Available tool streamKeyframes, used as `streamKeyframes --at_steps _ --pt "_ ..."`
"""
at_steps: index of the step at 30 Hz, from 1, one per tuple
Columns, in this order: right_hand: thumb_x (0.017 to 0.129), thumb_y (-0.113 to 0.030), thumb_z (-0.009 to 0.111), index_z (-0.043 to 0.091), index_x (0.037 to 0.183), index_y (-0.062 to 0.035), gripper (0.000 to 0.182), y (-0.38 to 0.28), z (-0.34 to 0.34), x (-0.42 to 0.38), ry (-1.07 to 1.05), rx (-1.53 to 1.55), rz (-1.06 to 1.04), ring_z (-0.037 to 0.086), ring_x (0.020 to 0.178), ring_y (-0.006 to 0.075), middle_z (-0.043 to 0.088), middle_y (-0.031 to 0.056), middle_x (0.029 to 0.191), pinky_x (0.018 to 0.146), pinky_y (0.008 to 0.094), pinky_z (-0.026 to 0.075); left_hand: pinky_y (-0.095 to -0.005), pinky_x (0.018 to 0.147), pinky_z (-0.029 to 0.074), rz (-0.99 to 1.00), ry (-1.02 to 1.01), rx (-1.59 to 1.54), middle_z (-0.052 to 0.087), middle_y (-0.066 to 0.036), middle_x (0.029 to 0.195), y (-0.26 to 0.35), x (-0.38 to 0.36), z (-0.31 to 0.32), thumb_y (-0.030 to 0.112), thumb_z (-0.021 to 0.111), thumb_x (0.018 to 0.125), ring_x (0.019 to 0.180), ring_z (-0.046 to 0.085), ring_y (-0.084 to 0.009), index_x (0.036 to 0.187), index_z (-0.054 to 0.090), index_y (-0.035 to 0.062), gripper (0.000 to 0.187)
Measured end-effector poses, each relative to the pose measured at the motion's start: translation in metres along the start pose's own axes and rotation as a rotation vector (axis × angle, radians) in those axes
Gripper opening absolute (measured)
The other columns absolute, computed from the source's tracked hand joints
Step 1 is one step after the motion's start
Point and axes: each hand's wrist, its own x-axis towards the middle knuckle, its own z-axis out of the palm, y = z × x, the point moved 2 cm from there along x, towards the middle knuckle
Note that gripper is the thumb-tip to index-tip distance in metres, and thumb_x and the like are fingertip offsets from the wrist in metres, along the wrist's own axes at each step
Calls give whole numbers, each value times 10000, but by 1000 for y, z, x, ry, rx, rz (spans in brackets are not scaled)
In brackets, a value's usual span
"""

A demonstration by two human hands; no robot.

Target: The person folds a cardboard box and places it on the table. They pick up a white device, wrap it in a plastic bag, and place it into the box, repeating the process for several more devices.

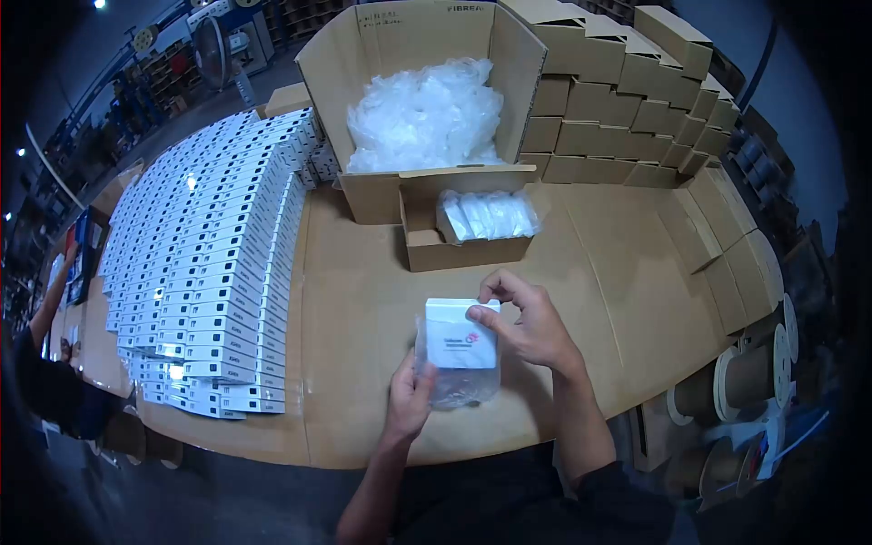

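A small white box [454,350] with a printed logo sits partly inside a clear plastic bag [463,391], its upper part sticking out of the bag's mouth. My right hand [531,322] pinches the top right corner of the box between thumb and fingers. At the lower left, my left hand [411,395] grips the side of the bag, thumb in front and fingers hidden behind. Just beyond the hands stands an open cardboard carton [468,254] holding several bagged white boxes [490,216] in a row at its right side.
Stacked white boxes [209,263] cover the table's left side. A large carton [413,36] full of clear bags [427,113] stands at the back. Brown cartons [599,104] are piled at the back right. Cable spools [754,372] lie beyond the right edge. Another person's arm [53,295] shows far left.
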Motion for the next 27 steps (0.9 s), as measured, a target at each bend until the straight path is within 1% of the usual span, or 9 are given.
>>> streamKeyframes --at_steps 5,8,12,14,16,20,21,24,27 --pt "991 -148 718 579 1230 -3 312 23 9 -10 69 344 114 662 1013 137 690 78 1135 888 301 547 -350 957 568 -59 177 -286 652 -108 1260 -5 1 11 233 445 1140 1137 647 -177 1445 483 -38 410" --pt "973 -68 724 562 1256 1 334 41 18 -37 108 662 246 652 1025 124 675 99 1168 879 268 543 -420 1073 518 -19 201 -254 622 -138 1327 -9 4 6 228 454 1133 1225 622 -217 1490 434 -32 442" --pt "954 -31 748 633 1154 25 237 46 40 -58 265 674 347 646 940 92 699 68 1045 852 240 535 -387 1040 522 11 171 -61 635 -126 1302 -8 6 -1 265 432 1141 1178 634 -201 1428 502 -42 426" --pt "960 -40 750 664 1093 29 173 41 40 -58 312 658 309 641 917 82 703 42 1001 859 232 527 -340 996 525 40 186 109 653 -101 1269 -16 8 -11 282 421 1146 1107 649 -170 1340 588 -58 426" --pt "966 -44 747 668 1085 29 161 43 37 -58 303 604 275 640 928 86 702 38 1004 862 233 523 -343 1037 492 30 160 283 649 -129 1300 -12 9 -21 285 404 1147 1157 639 -201 1325 597 -75 446" --pt "992 -43 703 668 1064 32 109 33 32 -49 289 630 59 627 1082 144 686 179 1268 945 286 507 -371 1126 420 267 147 447 609 -204 1404 23 18 0 265 380 1145 1315 573 -271 1377 560 -95 464" --pt "1006 -42 678 647 1068 28 99 36 29 -50 236 570 62 615 1142 164 637 224 1372 986 307 496 -381 1182 357 270 77 478 551 -249 1479 34 18 3 249 356 1146 1418 493 -308 1425 529 -97 477" --pt "1021 -51 660 625 1067 21 93 39 34 -50 198 664 24 619 1138 165 633 218 1379 989 310 494 -371 1185 351 218 110 455 544 -235 1491 20 16 -4 245 350 1148 1419 490 -306 1449 517 -91 481" --pt "978 -27 714 529 1224 -6 309 43 42 -51 180 769 28 631 1126 171 673 194 1275 987 312 502 -404 1159 421 48 82 -4 492 -174 1513 15 16 0 313 352 1153 1400 493 -267 1585 346 -14 542"
